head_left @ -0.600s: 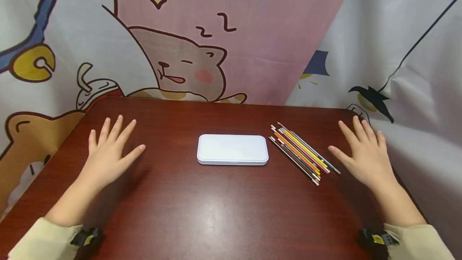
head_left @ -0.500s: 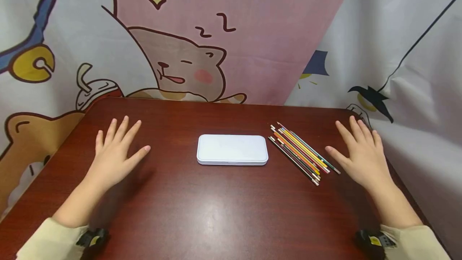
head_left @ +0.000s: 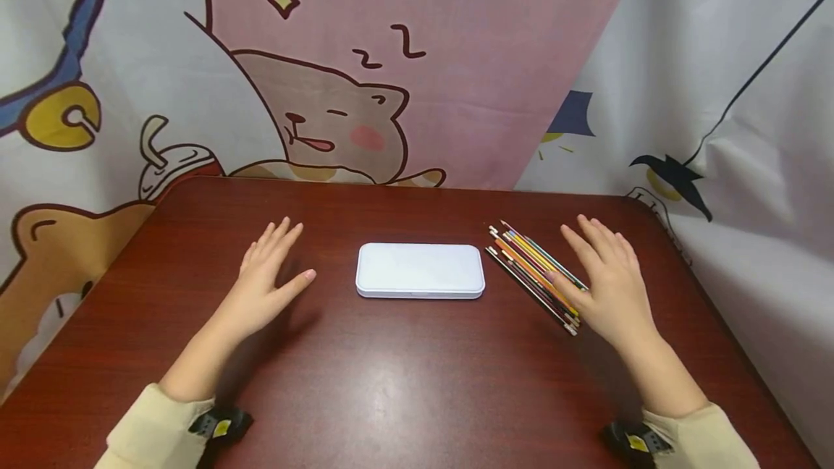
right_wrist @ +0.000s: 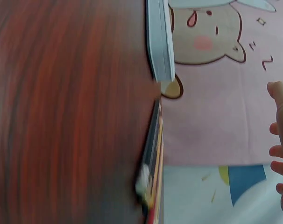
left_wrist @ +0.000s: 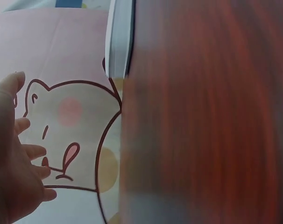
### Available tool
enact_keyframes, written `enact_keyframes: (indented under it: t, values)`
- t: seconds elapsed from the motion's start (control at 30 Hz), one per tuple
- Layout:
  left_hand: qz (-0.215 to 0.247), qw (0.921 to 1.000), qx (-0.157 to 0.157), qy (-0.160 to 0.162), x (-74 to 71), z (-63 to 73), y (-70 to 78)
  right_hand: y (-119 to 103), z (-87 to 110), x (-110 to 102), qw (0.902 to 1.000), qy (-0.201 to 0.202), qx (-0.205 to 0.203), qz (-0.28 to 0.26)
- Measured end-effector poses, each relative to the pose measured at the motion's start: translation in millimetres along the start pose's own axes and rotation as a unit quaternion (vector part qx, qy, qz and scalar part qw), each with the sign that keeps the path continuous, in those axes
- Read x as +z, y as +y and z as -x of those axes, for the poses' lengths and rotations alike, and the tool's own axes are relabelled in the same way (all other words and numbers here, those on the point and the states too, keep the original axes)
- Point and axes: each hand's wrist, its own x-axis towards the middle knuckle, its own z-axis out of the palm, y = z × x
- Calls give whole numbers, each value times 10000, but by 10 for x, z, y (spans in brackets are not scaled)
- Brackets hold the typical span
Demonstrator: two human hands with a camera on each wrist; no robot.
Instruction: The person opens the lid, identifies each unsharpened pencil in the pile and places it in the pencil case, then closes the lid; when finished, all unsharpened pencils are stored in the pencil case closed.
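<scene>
On one desk lies one white case. At its three o'clock is one bundle of pencils, too overlapped for exact counting. The left hand is at nine o'clock of the case, the right hand at three, near the pencils; both are raised, with fingers spread apart.

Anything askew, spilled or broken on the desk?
Nothing looks spilled or broken. Only the pencils look untidy: a loose bundle lying slantwise on the desk, ends uneven, off the right end of the white case, which sits flat and closed.
</scene>
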Motion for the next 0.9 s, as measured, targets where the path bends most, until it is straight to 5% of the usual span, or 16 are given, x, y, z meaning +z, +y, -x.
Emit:
enact_keyframes:
  t: [0.23,0.6,0.9]
  values:
    - [768,9955,-324,-442,196,-93,18,-262,-144,236,9973,317,-550,-357]
    - [1403,9843,-531,-929,517,-178,38,-607,-270,532,9891,-310,-1282,-657]
    - [1574,9787,-535,-1203,723,-265,4,-747,-331,755,9778,-996,-1810,-363]
